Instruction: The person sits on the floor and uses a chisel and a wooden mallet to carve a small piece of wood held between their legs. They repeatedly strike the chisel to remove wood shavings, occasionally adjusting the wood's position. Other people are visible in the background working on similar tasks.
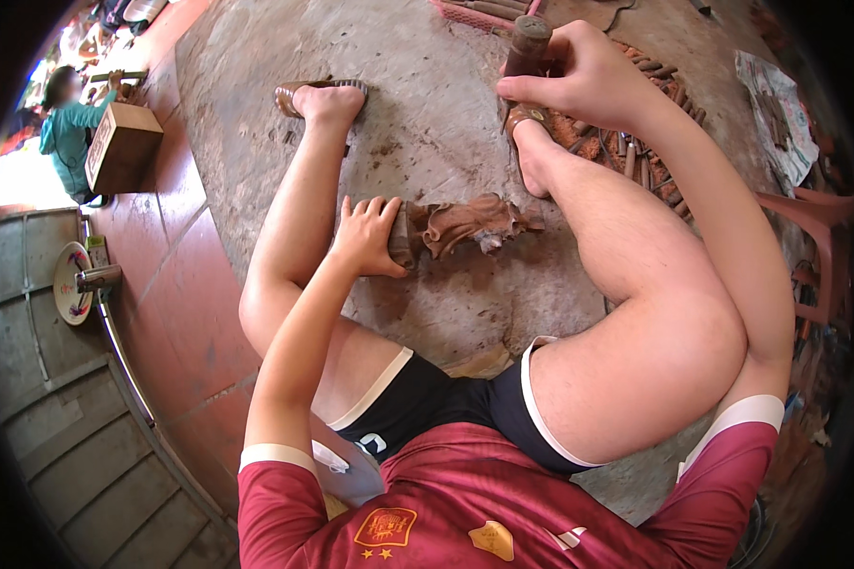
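Note:
A brown wood carving with a ragged, folded shape lies on its side on the floor between my legs. My left hand rests with fingers spread on its flat block-like base, at the left end. Up by my right foot, my right hand is closed round a dark, mallet-like wooden cylinder, raised off the floor. The cylinder's round end faces up; its lower part is hidden by my fingers. My right hand is well apart from the carving.
Several chisel-like tools lie in orange-brown shavings beyond my right leg. A pink basket of rods sits at the far edge, a reddish plastic chair at the right. At far left, a person in green is by a wooden box.

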Demonstrator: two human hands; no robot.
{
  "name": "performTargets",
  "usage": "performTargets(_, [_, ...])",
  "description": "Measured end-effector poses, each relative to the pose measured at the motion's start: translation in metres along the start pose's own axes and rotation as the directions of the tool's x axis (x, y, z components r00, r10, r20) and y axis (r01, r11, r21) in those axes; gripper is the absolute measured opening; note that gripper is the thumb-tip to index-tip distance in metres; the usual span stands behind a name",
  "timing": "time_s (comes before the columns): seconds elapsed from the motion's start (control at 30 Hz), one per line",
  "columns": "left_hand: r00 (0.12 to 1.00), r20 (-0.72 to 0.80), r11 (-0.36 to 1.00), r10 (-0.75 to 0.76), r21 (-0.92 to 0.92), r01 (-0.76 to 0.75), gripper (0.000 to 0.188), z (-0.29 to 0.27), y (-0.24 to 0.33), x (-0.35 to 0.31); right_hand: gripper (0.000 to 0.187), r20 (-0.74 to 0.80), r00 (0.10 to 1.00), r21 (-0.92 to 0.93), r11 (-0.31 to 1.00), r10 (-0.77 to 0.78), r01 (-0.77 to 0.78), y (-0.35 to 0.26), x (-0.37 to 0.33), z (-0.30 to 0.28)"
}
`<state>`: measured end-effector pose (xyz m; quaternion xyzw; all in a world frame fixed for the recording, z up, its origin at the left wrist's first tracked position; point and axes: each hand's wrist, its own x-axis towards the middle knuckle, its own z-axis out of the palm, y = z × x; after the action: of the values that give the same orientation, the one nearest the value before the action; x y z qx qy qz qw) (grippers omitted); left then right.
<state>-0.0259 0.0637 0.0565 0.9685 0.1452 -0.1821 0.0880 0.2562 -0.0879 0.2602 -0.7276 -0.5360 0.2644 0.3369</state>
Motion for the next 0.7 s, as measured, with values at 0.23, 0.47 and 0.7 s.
performTargets(0.23, [0.926,-0.369,0.916,0.084,0.393,0.073,0.079,0.059,0.043,-0.043,0.03,0.022,0.999,-0.022,0.999,0.044,-0.044,0.016,0.004,0.005])
performTargets(0.47, [0.986,-0.154,0.987,0.07,0.153,-0.046,0.113,0.033,0.026,-0.025,0.029,-0.001,1.0,0.019,1.0,0.006,-0.006,0.01,-0.003,0.001])
performTargets(0.7, [0.948,0.281,0.956,0.151,-0.286,-0.067,0.108,-0.006,-0.004,0.011,0.025,0.003,0.999,0.045,0.998,-0.045,0.045,0.008,-0.008,0.001])
